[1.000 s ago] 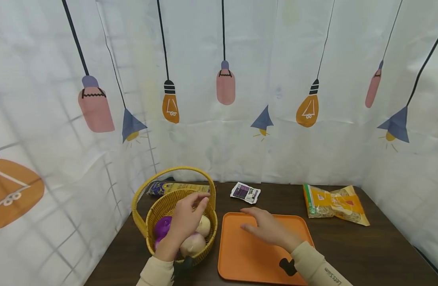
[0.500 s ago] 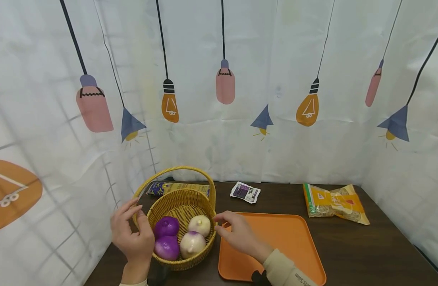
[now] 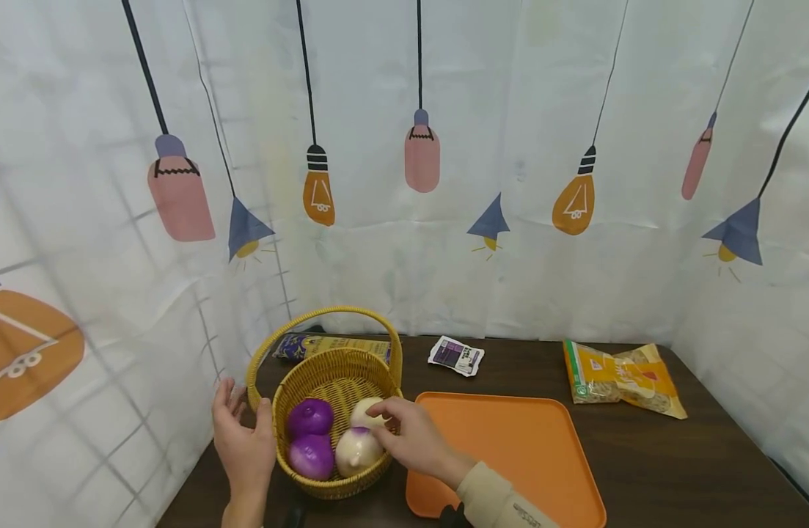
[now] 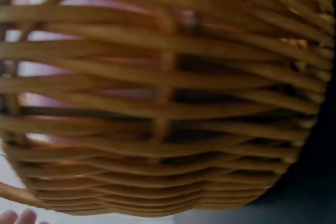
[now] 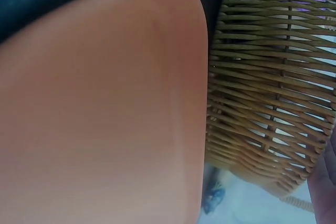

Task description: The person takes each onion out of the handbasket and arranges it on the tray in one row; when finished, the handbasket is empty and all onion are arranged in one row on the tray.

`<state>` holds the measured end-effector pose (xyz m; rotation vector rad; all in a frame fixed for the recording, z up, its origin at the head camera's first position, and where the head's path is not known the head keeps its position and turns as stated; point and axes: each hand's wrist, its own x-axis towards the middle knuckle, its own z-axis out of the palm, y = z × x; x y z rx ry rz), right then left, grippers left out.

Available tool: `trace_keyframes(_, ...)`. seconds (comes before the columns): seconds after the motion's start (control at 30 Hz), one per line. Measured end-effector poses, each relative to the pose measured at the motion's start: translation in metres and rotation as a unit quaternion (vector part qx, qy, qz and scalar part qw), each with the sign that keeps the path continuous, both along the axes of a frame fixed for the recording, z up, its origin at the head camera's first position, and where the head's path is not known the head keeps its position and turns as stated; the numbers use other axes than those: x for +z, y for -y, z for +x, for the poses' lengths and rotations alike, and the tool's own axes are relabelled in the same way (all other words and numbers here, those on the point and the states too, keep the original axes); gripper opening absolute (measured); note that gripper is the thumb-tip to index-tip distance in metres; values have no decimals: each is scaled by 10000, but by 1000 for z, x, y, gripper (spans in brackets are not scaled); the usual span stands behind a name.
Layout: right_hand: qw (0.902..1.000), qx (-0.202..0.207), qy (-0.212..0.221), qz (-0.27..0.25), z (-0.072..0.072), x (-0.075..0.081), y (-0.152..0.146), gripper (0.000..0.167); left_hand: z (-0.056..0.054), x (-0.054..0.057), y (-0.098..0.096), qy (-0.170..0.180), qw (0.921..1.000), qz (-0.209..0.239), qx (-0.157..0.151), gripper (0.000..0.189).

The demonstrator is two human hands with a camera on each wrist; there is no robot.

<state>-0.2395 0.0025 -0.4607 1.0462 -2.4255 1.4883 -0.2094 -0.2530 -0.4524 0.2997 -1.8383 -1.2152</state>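
Observation:
A yellow wicker basket [image 3: 334, 367] with an arched handle [image 3: 325, 312] stands left of the middle of the table. Inside lie two purple onions [image 3: 310, 456], a cream-white round vegetable [image 3: 361, 412] and a white one with a purple top [image 3: 356, 453]. My left hand [image 3: 242, 447] is at the basket's left side, fingers relaxed beside the handle's base. Over the basket's right rim reaches my right hand [image 3: 417, 444], its loosely bent fingers overlapping the cream-white vegetable in the head view. In the left wrist view the woven wall [image 4: 163, 103] fills most of the frame.
An orange tray [image 3: 516, 440] lies right of the basket, under my right forearm. Behind the basket is a long yellow-and-blue packet [image 3: 338, 345]. A small white-and-purple sachet [image 3: 455, 356] lies at the back, and a yellow bag [image 3: 622, 378] at the back right.
My left hand has moved from over the basket to its left side. The right hand has travelled left from above the tray to over the basket's right rim.

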Motion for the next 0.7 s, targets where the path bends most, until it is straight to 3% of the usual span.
trace_keyframes(0.1,10000,4,52,23,-2,-1,3,23,-1,-3,0,602,9976,174,-285,63)
trace_keyframes(0.23,9997,-72,182,128,-6,-2,8,25,-5,-8,-2,976,9938,188,-504,55)
trace_keyframes(0.5,9956,117,191,909,-9,3,15,40,-14,-26,-5,922,9950,218,-325,40)
trace_keyframes(0.7,9857,590,147,1571,-14,8,17,50,-20,-38,-2,674,9973,187,-224,29)
